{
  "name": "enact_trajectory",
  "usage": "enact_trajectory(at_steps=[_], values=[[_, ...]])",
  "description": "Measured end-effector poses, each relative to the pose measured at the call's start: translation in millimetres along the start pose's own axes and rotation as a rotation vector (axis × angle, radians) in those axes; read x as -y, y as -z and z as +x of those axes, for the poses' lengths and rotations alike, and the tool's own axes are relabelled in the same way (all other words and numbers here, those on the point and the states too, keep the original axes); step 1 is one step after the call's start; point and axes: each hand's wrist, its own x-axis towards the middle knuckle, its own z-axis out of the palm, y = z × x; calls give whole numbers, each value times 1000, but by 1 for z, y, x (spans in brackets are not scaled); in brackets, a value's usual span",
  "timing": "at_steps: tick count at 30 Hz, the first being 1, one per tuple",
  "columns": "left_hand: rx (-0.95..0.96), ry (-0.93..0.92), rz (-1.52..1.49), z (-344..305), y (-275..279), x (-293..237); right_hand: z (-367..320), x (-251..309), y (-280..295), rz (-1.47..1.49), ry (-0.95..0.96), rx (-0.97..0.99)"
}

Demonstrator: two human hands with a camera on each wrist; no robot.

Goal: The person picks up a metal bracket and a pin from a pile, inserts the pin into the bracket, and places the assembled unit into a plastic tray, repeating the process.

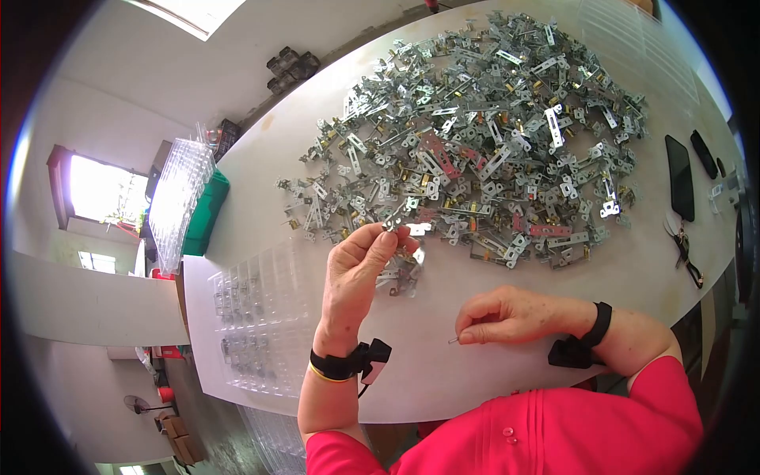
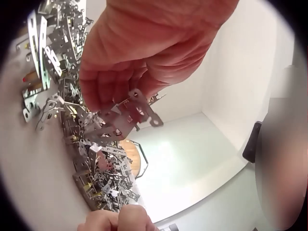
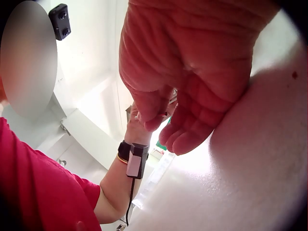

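Observation:
My left hand [image 1: 354,265] is raised at the near edge of the heap of metal brackets [image 1: 475,119]. Between its thumb and fingers it pinches a bent sheet-metal bracket with holed tabs [image 2: 126,118], partly covered by the fingers in the left wrist view. Low over the table, right of the left hand, my right hand [image 1: 511,315] has its thumb and curled forefinger together on a thin metal pin [image 1: 454,341]. Only the pin's tip sticks out past the fingertips. A few loose brackets [image 1: 400,281] lie just below the left hand.
Clear plastic trays [image 1: 261,317] with small parts stand on the white table at left. A green crate [image 1: 207,214] with stacked plastic trays [image 1: 180,194] is beyond them. At the right lie a phone [image 1: 679,178] and small pliers [image 1: 685,253].

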Motion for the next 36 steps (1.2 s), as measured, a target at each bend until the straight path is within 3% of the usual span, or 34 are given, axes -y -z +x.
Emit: enact_trajectory(at_steps=[2,5,9,12,15,20,22,26,28,33,35,36], values=[[55,100,-248,0,-1,4,0,3,1,16,-5,-6],[39,54,-34,0,-8,9,-1,7,2,67,-56,-9],[26,122,-16,0,-9,3,0,5,2,90,-71,3],[75,91,-115,-1,-10,6,-1,9,1,158,-65,-24],[215,154,-301,-8,-14,13,-5,16,0,249,-56,-93],[285,227,-468,-14,-25,28,-6,18,1,360,8,-236],[257,168,-433,-13,-23,32,-2,20,3,-160,322,-221],[240,141,-496,-8,-14,34,-4,20,-13,-233,320,-33],[221,118,-514,-8,-12,36,-5,16,-18,-400,247,208],[237,164,-531,-8,-10,36,-3,7,-24,-541,267,185],[263,193,-490,-7,-9,37,-3,12,-23,-639,149,77],[282,187,-511,-7,-9,36,-3,6,-23,-642,185,-6]])
